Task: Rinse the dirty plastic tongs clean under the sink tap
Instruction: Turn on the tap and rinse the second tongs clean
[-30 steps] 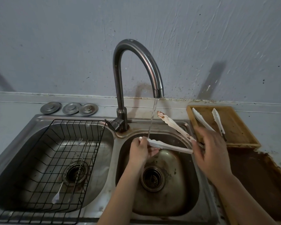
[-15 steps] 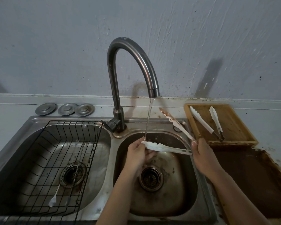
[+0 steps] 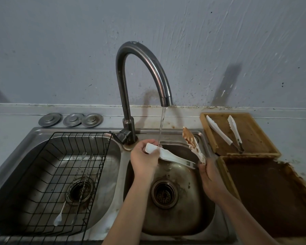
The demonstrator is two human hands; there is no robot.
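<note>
White plastic tongs [image 3: 173, 157] are spread wide over the right sink basin [image 3: 184, 218]. My left hand [image 3: 143, 159] pinches the tip of the lower, clean-looking arm right under the water stream [image 3: 161, 128] from the tap [image 3: 163, 85]. My right hand [image 3: 210, 177] grips the hinge end at the basin's right edge. The upper arm [image 3: 191, 140] points up and back, smeared with brown residue, and stays outside the stream.
A wooden tray [image 3: 254, 137] at the right holds another pair of white tongs [image 3: 224, 131]. In front of it lies a brown, dirty tray [image 3: 272, 191]. The left basin holds a black wire rack [image 3: 60, 174] with thin utensils [image 3: 72, 191]. Three metal plugs [image 3: 71, 119] sit behind it.
My right hand slid down and back toward the hinge end. The lower arm's tip stays under the stream in my left hand, and the dirty arm now stands steeper.
</note>
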